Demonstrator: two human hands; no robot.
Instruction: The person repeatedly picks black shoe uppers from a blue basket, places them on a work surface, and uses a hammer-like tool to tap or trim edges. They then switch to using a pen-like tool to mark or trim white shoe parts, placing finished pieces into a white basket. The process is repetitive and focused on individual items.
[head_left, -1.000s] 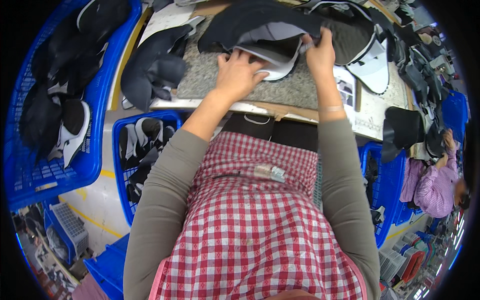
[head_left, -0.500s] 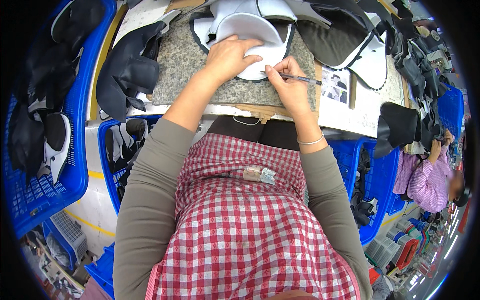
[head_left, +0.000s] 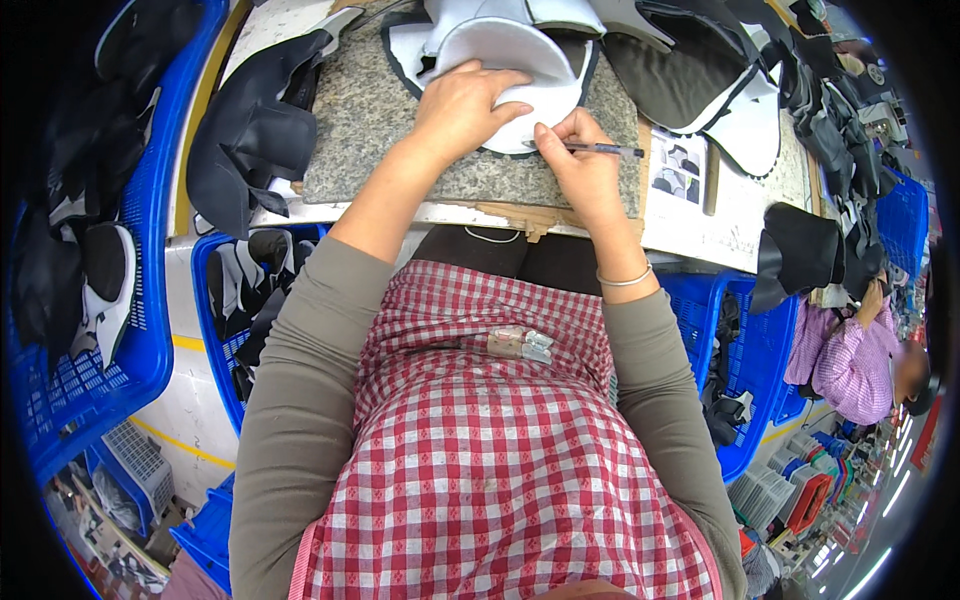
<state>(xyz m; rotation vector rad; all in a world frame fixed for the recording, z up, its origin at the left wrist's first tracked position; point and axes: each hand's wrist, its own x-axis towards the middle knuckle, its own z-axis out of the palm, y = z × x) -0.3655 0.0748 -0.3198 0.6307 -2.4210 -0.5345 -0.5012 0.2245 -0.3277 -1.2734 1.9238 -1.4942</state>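
Observation:
A shoe or boot upper piece [head_left: 520, 118] with a white lining and dark edge lies on a grey stone slab [head_left: 380, 180] at the far side of the table. My left hand [head_left: 462, 112] rests flat on the lining, thumb and forefinger spread, its fingertips beside a raised white flap [head_left: 500, 45]. In my right hand [head_left: 580, 165] is a slim dark pen [head_left: 610, 150], pinched between thumb and fingers. Its tip meets the lining near the edge closest to me, right of my left thumb.
More black and white cut pieces lie left [head_left: 250, 140] and right [head_left: 690, 60] of the slab. A printed picture sheet [head_left: 677, 165] is on the table's right. Blue baskets [head_left: 150, 330] with pieces flank me. At far right a person in a pink checked shirt [head_left: 855, 370] works.
The pen has swung flatter, and my right hand has tilted slightly while its tip stays near the same edge. My left hand keeps its place on the lining.

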